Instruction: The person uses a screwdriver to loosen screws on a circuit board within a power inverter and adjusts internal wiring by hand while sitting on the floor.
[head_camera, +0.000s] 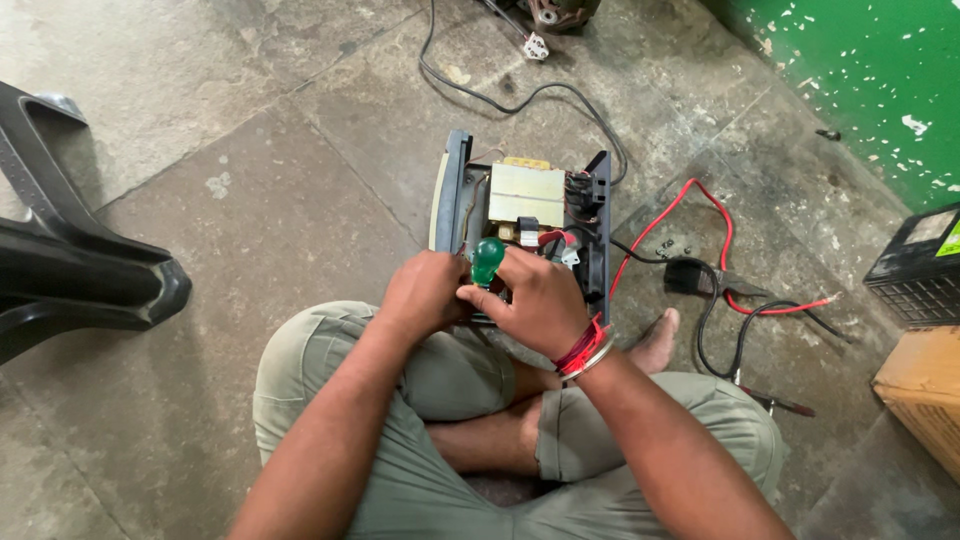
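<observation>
Both hands crowd the near end of the open unit (520, 215), right hand (540, 300) gripping the green screwdriver (487, 260), left hand (425, 293) closed beside it; a slip could gouge wiring.

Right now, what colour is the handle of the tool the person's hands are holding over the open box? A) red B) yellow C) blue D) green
D, the screwdriver handle sticking up between the left hand and the right hand is clear green, above the open device on the floor.
</observation>
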